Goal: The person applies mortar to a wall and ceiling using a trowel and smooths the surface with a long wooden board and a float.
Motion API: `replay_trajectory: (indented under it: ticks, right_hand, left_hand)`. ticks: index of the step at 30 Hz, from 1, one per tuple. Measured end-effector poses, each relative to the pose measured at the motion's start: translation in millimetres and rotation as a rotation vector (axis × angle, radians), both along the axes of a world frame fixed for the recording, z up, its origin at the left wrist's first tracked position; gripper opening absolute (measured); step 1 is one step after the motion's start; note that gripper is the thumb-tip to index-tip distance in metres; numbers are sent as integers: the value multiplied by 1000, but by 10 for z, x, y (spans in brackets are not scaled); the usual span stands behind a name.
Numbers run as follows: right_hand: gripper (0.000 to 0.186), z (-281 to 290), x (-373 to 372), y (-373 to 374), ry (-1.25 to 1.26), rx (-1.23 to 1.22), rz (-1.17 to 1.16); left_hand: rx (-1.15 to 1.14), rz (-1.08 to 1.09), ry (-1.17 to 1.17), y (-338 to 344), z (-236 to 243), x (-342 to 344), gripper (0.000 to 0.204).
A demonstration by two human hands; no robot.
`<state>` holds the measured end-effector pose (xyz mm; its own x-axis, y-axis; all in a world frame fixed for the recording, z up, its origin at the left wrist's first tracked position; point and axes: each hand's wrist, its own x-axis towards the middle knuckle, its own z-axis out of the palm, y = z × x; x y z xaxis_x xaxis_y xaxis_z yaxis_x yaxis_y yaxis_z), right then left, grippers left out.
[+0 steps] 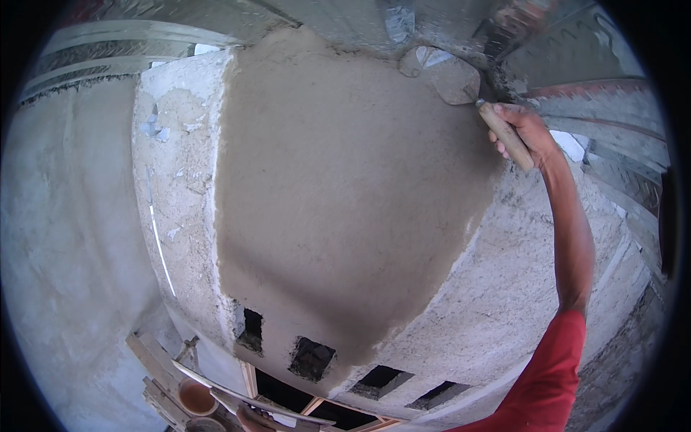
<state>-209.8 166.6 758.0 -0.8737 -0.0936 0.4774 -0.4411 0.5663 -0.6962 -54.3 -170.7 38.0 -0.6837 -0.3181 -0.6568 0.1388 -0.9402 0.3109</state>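
My right hand (531, 128) is closed round the wooden handle of a trowel (446, 75), raised at the upper right. The blade rests at or close to the top edge of a band of wet grey plaster (353, 180), where the wall meets the overhead surface. At the bottom, partly cut off by the frame, my left hand (255, 419) grips a long flat board (224, 396), seen nearly edge-on.
Rough pale wall (173, 144) flanks the plaster, with several dark square openings (313, 358) low down. A smooth grey wall (68, 216) stands left. Below are a bucket (198, 396), planks (155, 353) and a wood-framed opening (284, 390). Ridged grey panels (612, 115) run overhead.
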Motion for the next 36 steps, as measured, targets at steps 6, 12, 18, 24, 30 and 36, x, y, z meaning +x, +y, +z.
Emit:
replay_trajectory:
  ticks: [6, 12, 18, 24, 30, 36]
  right_hand:
    - [31, -126, 61, 130, 21, -57, -2]
    - [32, -295, 113, 316, 40, -138, 13]
    - [34, -531, 117, 350, 82, -200, 50]
    - [37, -892, 284, 649, 114, -269, -16]
    - [39, -1349, 607, 558, 207, -241, -53]
    - [41, -1165, 243, -150, 137, -113, 46]
  left_hand:
    - [-92, -20, -4, -40, 5, -50, 36]
    - [-61, -73, -19, -87, -82, -118, 40]
    - [-89, -124, 121, -183, -492, -144, 49]
    - [-135, -136, 14, -76, 139, -102, 40]
    - [-137, -89, -5, -119, 358, -67, 38]
    - [-90, -102, 153, -206, -228, -112, 46]
